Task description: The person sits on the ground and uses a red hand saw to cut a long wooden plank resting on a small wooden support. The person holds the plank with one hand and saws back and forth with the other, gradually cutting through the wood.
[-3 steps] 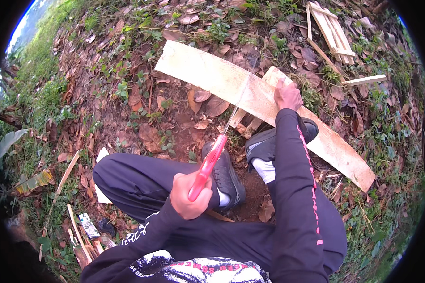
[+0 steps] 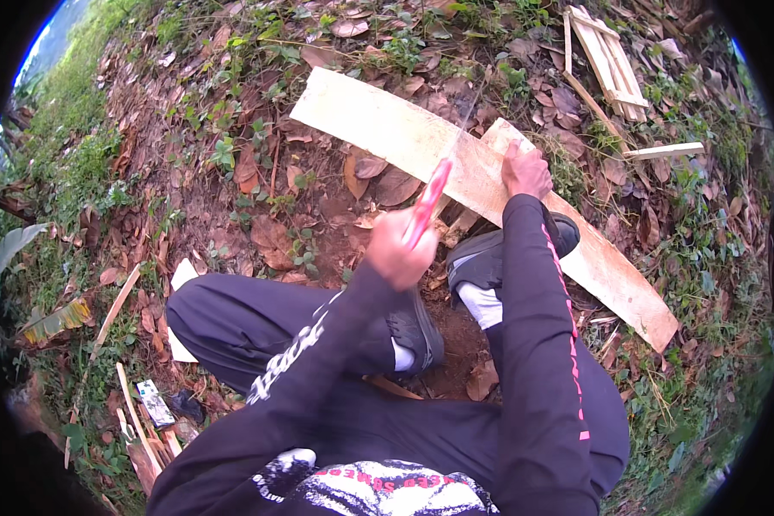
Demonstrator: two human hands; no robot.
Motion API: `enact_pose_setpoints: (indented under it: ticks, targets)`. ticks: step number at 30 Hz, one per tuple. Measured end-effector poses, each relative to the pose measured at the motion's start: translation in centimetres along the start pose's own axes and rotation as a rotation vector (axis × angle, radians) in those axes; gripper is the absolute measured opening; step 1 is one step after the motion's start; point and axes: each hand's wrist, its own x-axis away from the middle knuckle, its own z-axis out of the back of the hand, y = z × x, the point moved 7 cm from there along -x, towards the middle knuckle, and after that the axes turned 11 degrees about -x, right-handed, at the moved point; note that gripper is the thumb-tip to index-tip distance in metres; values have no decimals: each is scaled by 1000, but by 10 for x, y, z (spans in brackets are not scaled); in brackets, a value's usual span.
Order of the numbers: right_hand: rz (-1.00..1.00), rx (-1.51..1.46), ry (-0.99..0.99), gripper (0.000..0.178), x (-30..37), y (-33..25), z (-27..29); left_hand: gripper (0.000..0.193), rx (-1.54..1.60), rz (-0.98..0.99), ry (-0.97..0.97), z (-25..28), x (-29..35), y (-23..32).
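My left hand (image 2: 402, 249) is closed round the red handle of a handsaw (image 2: 430, 199). Its thin blade runs away from me across a long, pale wooden plank (image 2: 378, 116), which slants from far left to near right. To the right of the blade, my right hand (image 2: 526, 175) grips the plank, its fingers partly hidden. Another wood piece (image 2: 500, 133) lies crosswise underneath and sticks out at the far edge. My right shoe (image 2: 482, 258) overlaps the plank's near side just below that hand. The blade's far end is blurred.
Slatted wooden frame (image 2: 606, 60) and a loose stick (image 2: 665, 150) lie at the far right. Thin strips of wood (image 2: 138, 421) and a small white box-like item (image 2: 157, 404) are at near left. Dry leaves and weeds cover the sloping soil.
My left hand has pushed the saw forward and to the right, so the handle is now close to the plank's near edge. My right hand keeps its hold.
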Motion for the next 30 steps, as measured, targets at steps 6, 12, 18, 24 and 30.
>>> enact_pose_setpoints:
  ticks: [6, 12, 18, 24, 30]
  targets:
    - [19, -11, 29, 69, -10, 3, 7, 13, -185, 88, 59, 26, 71, 11]
    - [28, -3, 78, 69, 0, 4, -3, 12, 14, -1, 11, 0, -20, -19]
    - [37, -4, 58, 69, -17, 1, -2, 14, -205, 43, 46, 30, 66, 4]
    - [8, -14, -5, 70, -13, -3, -20, 10, -685, -946, 321, -7, -18, 7]
    - [20, -9, 26, 66, -27, 7, -13, 12, -161, 92, -13, 11, 51, -20]
